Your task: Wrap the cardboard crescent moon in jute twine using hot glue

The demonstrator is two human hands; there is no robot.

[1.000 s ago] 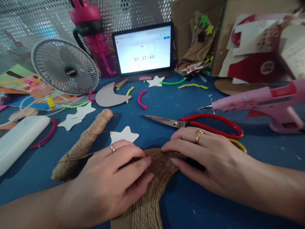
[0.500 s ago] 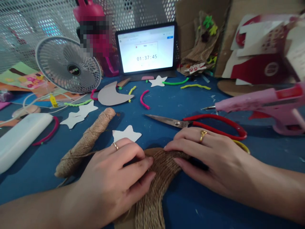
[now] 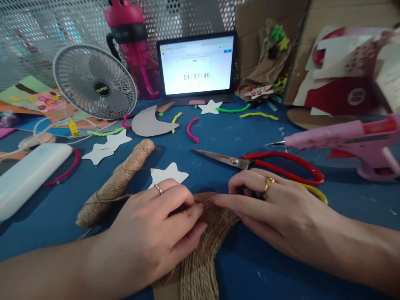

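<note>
A curved cardboard piece covered in rows of brown jute twine (image 3: 201,262) lies at the bottom centre, with bare cardboard showing along its left edge. My left hand (image 3: 159,229) is closed at its upper left, thumb and fingers pinching the twine there; the exact fingertip contact is partly hidden. From the other side, my right hand (image 3: 281,212) grips the top end of the piece, its index finger stretched across the twine rows and thumb at the edge. A strand runs from behind my left hand to a twine roll (image 3: 117,183). Just beyond that hand lies a white paper star (image 3: 170,173).
Red-handled scissors (image 3: 231,161) lie beyond my right hand, near a pink glue gun (image 3: 337,135). A grey crescent cutout (image 3: 150,123) and pipe cleaner pieces are scattered behind. Farther back stand a fan (image 3: 95,83), a bottle (image 3: 134,54) and a tablet (image 3: 196,66).
My right index finger has slid slightly left along the twine, and the other right fingers have curled up off the piece. My left hand keeps its pinch. The view has shifted slightly.
</note>
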